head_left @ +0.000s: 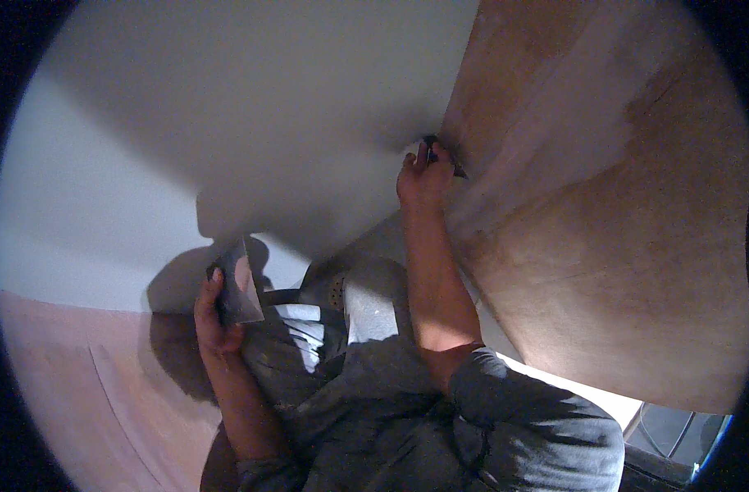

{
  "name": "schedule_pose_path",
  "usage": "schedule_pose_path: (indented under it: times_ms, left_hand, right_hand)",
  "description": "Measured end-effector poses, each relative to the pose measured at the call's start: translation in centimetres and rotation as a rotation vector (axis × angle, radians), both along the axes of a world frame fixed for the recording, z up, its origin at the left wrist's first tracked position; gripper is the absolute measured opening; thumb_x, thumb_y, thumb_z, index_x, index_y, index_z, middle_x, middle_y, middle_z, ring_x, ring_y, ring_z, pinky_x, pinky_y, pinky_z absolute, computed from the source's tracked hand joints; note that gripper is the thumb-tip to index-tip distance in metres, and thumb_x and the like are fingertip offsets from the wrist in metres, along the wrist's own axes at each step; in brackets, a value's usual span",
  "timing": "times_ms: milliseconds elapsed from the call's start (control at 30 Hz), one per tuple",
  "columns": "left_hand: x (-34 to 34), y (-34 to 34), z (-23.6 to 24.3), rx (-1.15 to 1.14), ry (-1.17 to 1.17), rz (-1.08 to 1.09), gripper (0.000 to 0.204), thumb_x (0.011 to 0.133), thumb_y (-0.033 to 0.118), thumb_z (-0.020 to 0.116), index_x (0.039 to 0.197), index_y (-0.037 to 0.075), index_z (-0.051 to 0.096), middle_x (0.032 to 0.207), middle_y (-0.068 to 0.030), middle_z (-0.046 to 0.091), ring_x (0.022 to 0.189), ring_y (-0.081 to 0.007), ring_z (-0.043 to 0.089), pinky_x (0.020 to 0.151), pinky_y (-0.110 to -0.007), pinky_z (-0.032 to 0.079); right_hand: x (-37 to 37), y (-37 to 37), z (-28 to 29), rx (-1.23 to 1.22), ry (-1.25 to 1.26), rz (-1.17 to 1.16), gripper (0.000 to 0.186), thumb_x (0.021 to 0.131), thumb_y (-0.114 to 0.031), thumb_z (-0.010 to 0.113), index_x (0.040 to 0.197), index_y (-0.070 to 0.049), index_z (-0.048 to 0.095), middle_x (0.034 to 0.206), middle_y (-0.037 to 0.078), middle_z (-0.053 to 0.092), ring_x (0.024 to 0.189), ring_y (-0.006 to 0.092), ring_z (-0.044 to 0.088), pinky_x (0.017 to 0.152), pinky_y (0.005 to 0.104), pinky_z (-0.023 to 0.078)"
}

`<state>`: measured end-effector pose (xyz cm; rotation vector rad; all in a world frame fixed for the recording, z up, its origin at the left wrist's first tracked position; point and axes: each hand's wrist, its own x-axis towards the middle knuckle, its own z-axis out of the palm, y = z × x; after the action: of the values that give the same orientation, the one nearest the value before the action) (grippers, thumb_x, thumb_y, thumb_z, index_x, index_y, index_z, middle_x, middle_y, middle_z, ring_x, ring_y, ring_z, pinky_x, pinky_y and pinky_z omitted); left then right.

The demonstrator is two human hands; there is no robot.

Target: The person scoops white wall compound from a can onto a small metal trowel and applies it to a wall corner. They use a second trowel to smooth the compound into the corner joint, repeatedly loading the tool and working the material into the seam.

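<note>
My left hand (218, 320) grips a wide metal blade tool (243, 287) with a dark handle, held upright at the lower left, with a pink smear or reflection on its face. My right hand (425, 174) is closed on a dark-handled scraper (455, 168) at the junction of the white surface (309, 98) and the brownish, patchily coated panel (604, 262). A pale, lighter streak runs across that panel to the right of the scraper. My right fingers partly hide the tool.
A pinkish surface (87, 394) with a thin line down it curves along the lower left. Below the brown panel at the lower right are a bright strip and a dark frame (661, 459) with some cables. My body fills the lower middle.
</note>
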<state>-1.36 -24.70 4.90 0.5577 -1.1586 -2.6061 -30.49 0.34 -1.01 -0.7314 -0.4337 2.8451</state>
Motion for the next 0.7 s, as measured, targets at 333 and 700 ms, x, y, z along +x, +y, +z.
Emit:
schedule_pose_path:
  times_ms: [333,700]
  left_hand:
    - [-0.4,-0.2,0.2,0.035,0.128,-0.147,0.044,0.095,0.021,0.06,0.131,-0.002,0.05,0.124,-0.0141,0.06,0.115,-0.022,0.06,0.095,-0.031,0.051]
    - [0.1,-0.4,-0.3,-0.055,0.044,-0.17,0.036,0.094,0.03,0.061,0.119,0.004,0.059,0.099,-0.0055,0.067,0.085,-0.0114,0.065,0.063,-0.025,0.054]
  right_hand:
    - [0.0,0.4,11.1,0.08,0.088,0.046,0.038,0.095,-0.016,0.043,0.132,-0.005,0.044,0.133,0.006,0.051,0.125,0.0173,0.048,0.109,0.0375,0.027]
    - [6.0,-0.6,9.9,0.095,0.295,0.161,0.034,0.092,-0.015,0.054,0.126,-0.011,0.052,0.118,0.005,0.059,0.111,0.0177,0.054,0.102,0.0408,0.035]
